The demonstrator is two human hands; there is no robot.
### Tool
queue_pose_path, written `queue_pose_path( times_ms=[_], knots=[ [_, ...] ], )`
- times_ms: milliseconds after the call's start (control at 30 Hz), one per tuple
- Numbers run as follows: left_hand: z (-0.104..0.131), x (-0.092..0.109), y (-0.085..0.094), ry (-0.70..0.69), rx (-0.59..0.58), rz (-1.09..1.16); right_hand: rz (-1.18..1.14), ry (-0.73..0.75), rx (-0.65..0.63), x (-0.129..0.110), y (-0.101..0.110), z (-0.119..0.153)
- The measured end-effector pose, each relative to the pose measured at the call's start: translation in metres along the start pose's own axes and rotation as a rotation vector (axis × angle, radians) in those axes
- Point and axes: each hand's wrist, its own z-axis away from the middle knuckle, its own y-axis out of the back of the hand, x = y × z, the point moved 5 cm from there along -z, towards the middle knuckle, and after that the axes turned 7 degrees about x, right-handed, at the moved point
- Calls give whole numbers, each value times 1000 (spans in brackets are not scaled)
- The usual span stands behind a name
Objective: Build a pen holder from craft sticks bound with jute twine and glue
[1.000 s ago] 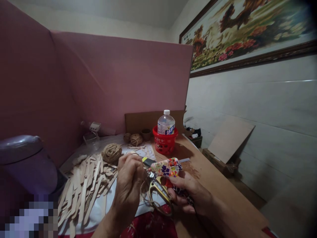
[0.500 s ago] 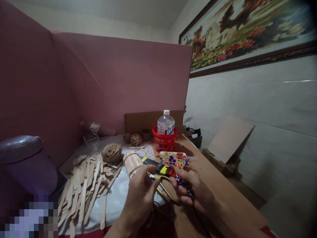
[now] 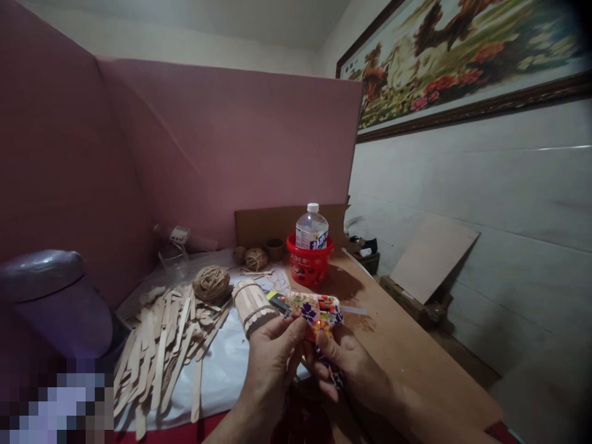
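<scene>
My right hand (image 3: 354,357) is wrapped around the handle of a flower-patterned glue gun (image 3: 319,302), whose barrel points left. Beside the front of the barrel is my left hand (image 3: 275,351), its thumb and fingers pinched together against the gun. What the pinch holds, if anything, is hidden. Just past my left fingers lies a bundle of wooden sticks (image 3: 253,302) arranged like a small barrel and tied with twine. Behind the gun, a black and yellow tool (image 3: 276,298) shows only in part.
Many loose wooden sticks (image 3: 161,351) are heaped on white plastic at left, with a twine ball (image 3: 211,283) behind them. Farther back stand a smaller twine ball (image 3: 256,259), a brown pot (image 3: 274,248) and a red bucket (image 3: 309,265) holding a plastic bottle (image 3: 312,228).
The glue gun has come left and nearer to my left hand, which now meets its front. The yellow loop handles seen below the hands are now mostly covered.
</scene>
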Motion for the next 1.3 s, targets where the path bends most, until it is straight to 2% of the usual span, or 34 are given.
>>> queue_pose_path(
  times_ms=[233,367,600,733,800,900,1033,1100,1300],
  knots=[
    [4,3,1,-18,33,83,102,16,25,12,3,0],
    [7,4,3,-12,42,58,176,68,49,11,3,1],
    [5,3,3,-55,37,67,280,139,13,7,-1,1],
    [4,0,5,-120,88,84,336,154,47,8,0,1],
    [4,-1,4,-129,82,67,277,120,43,10,1,0],
    [5,0,1,-139,38,39,64,58,31,9,1,-2],
    [0,6,6,-166,109,-19,-216,-38,14,0,0,-3],
    [-2,8,7,-173,110,-55,-269,-104,9,-4,1,-3],
    [0,13,4,-244,4,-98,-294,-233,-73,1,4,-2]
  ],
)
